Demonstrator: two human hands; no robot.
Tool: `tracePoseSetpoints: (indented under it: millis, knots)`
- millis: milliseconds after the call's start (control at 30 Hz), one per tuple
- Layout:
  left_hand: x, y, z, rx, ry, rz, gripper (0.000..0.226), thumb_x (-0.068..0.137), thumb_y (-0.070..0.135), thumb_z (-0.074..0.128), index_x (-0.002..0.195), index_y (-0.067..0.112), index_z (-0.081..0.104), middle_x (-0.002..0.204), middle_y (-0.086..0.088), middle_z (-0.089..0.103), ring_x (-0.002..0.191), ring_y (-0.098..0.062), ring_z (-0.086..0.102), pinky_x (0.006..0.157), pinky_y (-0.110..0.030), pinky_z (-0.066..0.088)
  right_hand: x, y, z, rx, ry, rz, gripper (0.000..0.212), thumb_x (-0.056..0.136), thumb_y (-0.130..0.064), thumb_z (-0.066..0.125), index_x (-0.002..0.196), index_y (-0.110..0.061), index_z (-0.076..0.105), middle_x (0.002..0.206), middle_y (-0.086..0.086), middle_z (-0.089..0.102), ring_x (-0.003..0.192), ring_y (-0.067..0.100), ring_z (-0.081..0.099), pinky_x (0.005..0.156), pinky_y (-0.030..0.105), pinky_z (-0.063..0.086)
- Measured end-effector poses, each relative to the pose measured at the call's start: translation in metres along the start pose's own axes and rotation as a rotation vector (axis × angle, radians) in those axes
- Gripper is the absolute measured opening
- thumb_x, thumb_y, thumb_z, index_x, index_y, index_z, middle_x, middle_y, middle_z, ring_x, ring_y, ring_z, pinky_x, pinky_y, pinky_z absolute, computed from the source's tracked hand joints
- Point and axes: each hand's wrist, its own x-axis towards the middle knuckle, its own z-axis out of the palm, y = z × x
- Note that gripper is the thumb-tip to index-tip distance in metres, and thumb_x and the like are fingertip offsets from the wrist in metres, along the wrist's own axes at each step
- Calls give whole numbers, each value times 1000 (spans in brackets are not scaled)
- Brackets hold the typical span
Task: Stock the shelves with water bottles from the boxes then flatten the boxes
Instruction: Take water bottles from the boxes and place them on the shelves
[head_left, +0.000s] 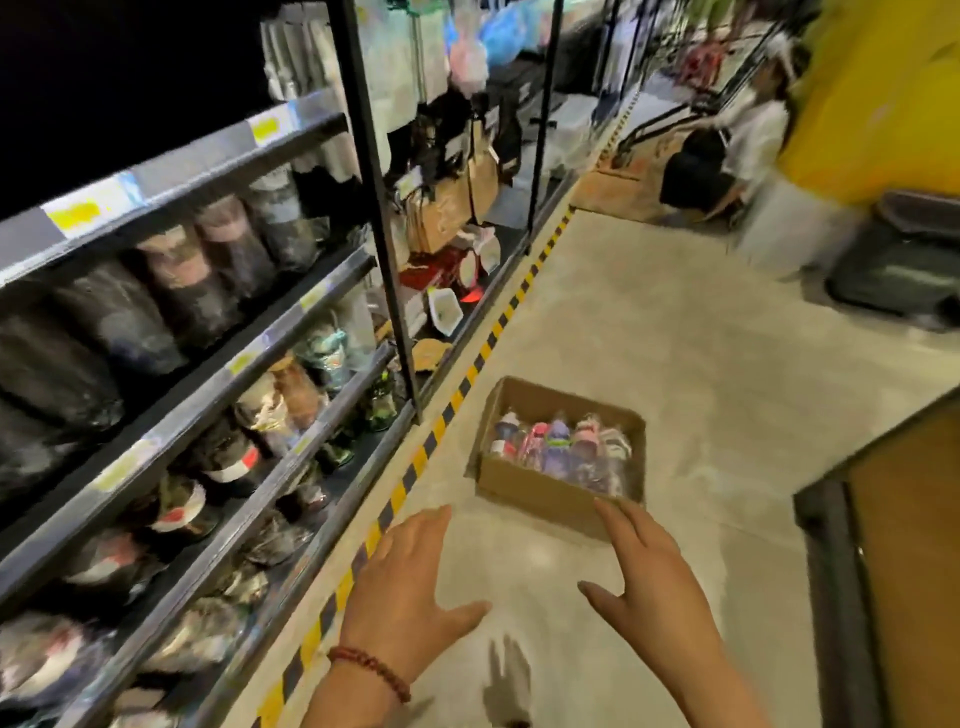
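Reaching down toward an open cardboard box (558, 480) on the floor (675, 364), both hands are held with fingers straight and spread, and nothing is held in either grip. The right hand (652, 577) has its fingertips at the box's near right corner, though contact cannot be confirmed; the left hand (410, 566) hovers short of the box, above the bare floor beside the striped floor tape (452, 405).

Just ahead of both grips, a row of small water bottles (561, 447) is seen lying packed along the near side of the box, the far part of it showing bare cardboard. The load is judged to be moderate, since the box is only part full. The cardboard is likely stiff enough to lift but may sag, so a hold on the two short sides, low down, is advised. The bottles are probably smooth and inclined to roll, best taken round the body one at a time.

To the left of the grips, the shelves (218, 332) carry yellow price tags (78, 213), but no writing can be read on them or on the bottle labels because of blur.
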Motion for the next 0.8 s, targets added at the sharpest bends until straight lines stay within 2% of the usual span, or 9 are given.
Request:
tracePoseSetpoints:
  millis: [133, 267, 400, 467, 600, 733, 800]
  knots:
    - [29, 33, 18, -8, -96, 56, 98, 75, 68, 59, 149, 35, 3, 155, 16, 9, 141, -7, 12, 113, -20, 14, 9, 47, -10, 54, 10, 108, 79, 84, -38, 66, 148, -28, 21, 155, -7, 20, 141, 15, 21, 109, 24, 29]
    - [60, 39, 23, -17, -104, 68, 97, 75, 66, 60, 149, 35, 5, 154, 16, 12, 141, -6, 13, 112, -20, 17, 32, 75, -15, 69, 21, 193, 78, 84, -37, 67, 147, -26, 23, 155, -5, 21, 141, 14, 21, 108, 23, 27]
    - [103, 36, 27, -52, -141, 18, 97, 73, 64, 65, 148, 35, 13, 153, 16, 19, 139, -6, 18, 112, -22, 21, 66, 85, -11, 71, -38, 195, 78, 84, -38, 66, 147, -25, 23, 155, -6, 21, 141, 14, 21, 107, 22, 27]
    - [131, 36, 33, -46, -160, 31, 98, 72, 62, 67, 148, 33, 13, 152, 15, 21, 138, -6, 21, 111, -19, 19, 87, 86, -8, 76, -81, 181, 79, 85, -39, 64, 148, -28, 19, 156, -8, 17, 142, 12, 18, 108, 20, 25]
    - [215, 43, 35, -1, -179, 94, 98, 69, 65, 67, 147, 31, 18, 150, 14, 27, 137, -9, 28, 109, -19, 23, 145, 91, -7, 75, -148, 217, 81, 85, -44, 62, 149, -31, 14, 156, -9, 13, 142, 11, 17, 109, 19, 22]
    - [319, 49, 22, -8, -257, 107, 92, 72, 61, 66, 146, 32, 20, 150, 11, 27, 136, -12, 29, 109, -25, 29, 226, 99, -15, 89, -166, 290, 80, 81, -42, 65, 147, -30, 21, 152, -6, 25, 138, 15, 28, 106, 22, 32]
    - [369, 46, 18, -6, -277, 106, 93, 72, 59, 69, 146, 29, 22, 150, 9, 29, 135, -14, 31, 108, -27, 31, 273, 104, -16, 102, -193, 311, 79, 82, -40, 65, 147, -28, 22, 153, -6, 25, 138, 14, 27, 107, 21, 30]
